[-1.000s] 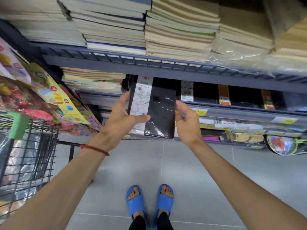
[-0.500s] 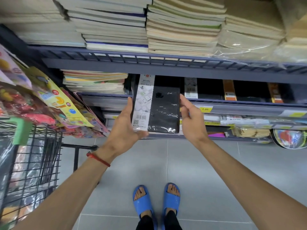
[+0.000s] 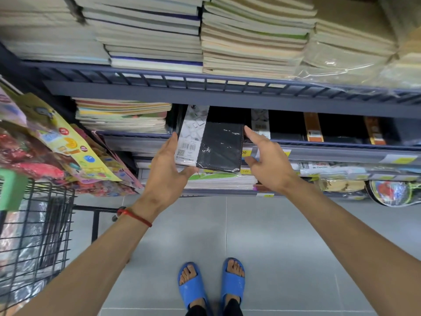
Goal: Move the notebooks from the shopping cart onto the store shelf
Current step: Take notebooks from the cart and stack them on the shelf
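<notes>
A black notebook in clear wrap, with a white barcode band down its left side, lies half into the middle shelf, its top under the upper shelf rail. My left hand holds it from below and along the left edge, thumb under the bottom corner. My right hand is at the right edge with fingers spread, the index tip near the top right corner; whether it touches is unclear. The black wire shopping cart stands at the lower left with wrapped items inside.
More black notebooks with orange bands sit to the right on the same shelf. A colourful exercise-book stack lies to the left. Thick stacks fill the top shelf. Hanging sticker packs crowd the left. My blue sandals stand on grey tiles.
The notebook has moved up and forward from in front of the shelf into the middle shelf opening. My right hand's fingers have spread away from its right edge.
</notes>
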Tool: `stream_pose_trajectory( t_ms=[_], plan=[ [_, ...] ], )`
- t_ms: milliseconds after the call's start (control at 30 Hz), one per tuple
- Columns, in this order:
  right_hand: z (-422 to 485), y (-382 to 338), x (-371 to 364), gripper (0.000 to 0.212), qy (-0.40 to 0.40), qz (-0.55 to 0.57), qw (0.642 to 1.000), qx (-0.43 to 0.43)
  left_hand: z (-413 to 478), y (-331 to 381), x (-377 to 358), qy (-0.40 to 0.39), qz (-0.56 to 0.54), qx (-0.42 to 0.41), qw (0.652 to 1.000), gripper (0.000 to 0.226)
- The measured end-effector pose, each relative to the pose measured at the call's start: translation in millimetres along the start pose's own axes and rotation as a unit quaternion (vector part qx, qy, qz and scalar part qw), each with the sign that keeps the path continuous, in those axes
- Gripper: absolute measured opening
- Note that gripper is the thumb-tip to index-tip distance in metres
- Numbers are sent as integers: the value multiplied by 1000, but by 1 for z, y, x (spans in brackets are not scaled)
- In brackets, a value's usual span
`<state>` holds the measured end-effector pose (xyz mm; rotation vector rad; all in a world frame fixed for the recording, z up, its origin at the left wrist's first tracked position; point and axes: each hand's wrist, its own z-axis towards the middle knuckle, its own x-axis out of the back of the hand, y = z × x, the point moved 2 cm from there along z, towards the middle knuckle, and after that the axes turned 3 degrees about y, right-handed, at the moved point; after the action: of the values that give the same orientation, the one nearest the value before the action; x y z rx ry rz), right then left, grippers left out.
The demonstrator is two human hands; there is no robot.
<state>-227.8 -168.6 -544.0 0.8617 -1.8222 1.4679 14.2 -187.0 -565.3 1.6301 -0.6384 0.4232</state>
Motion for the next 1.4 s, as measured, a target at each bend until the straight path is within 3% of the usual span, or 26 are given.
stream_pose_trajectory(
  t_ms=[200, 400, 933, 1100, 1300, 1400],
  plan=[
    [-22, -7, -6, 111, -41, -3, 999, 25, -5, 11, 1, 17, -26, 7, 999, 92],
    [-14, -7, -12, 99, 29, 17, 999, 25, -6, 22, 1, 35, -43, 5, 998, 74],
    [12, -7, -15, 89, 64, 28, 997, -17, 26, 28, 0, 52, -22, 6, 998, 87],
    [16, -14, -12, 84, 79, 14, 996, -28, 32, 31, 0, 59, -15, -9, 998, 66],
    [24, -17, -16, 82, 86, 38, 995, -46, 44, 29, -1, 67, -12, -36, 997, 87],
    [23, -17, -19, 81, 85, 44, 994, -54, 48, 24, -3, 67, -4, -35, 997, 86]
  ],
)
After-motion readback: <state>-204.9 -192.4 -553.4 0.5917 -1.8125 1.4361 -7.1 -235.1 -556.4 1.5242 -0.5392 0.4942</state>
